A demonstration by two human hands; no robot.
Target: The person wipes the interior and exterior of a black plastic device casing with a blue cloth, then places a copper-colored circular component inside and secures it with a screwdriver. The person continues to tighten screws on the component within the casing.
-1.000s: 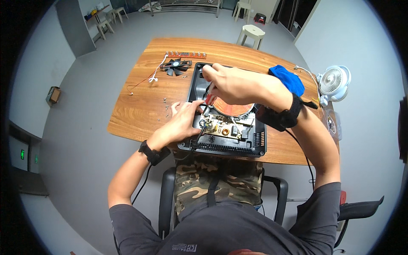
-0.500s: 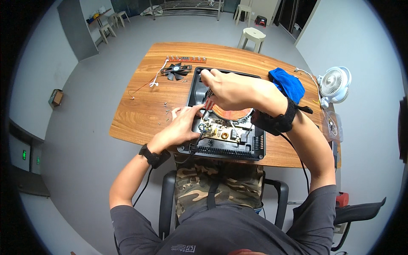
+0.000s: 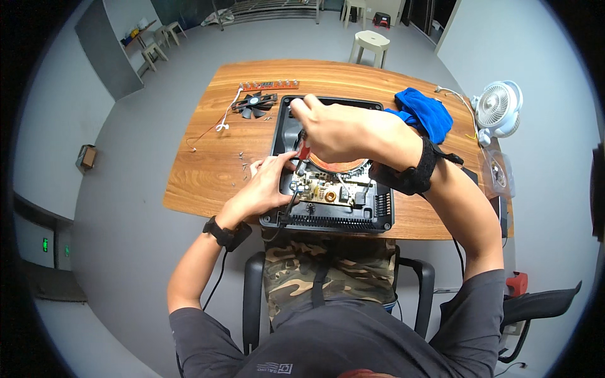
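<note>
An opened induction cooker base point(image 3: 343, 223) with a black plastic housing lies on the table in front of me. Inside it are a circuit board point(image 3: 308, 189) and a round copper coil point(image 3: 338, 165), the coil partly hidden beneath my right arm. My right hand point(image 3: 328, 129) is closed around a screwdriver point(image 3: 304, 151) with a red handle, its shaft pointing down at the board's left edge. Against the housing's left side rests my left hand point(image 3: 265, 183), thumb and forefinger spread apart over the board's edge, the forefinger close to the screwdriver.
Left of the housing lie small screws point(image 3: 243, 165), a black fan point(image 3: 254, 104) and an orange strip board point(image 3: 270, 85) with a white cable. To the right are a blue cloth point(image 3: 423, 114), a white desk fan point(image 3: 498, 108) and a clear plastic box point(image 3: 500, 176). A stool point(image 3: 370, 45) stands beyond the table.
The view has shifted slightly. My right hand has turned a little around the screwdriver, showing a different side of its handle; my left hand stays at the housing's left edge.
</note>
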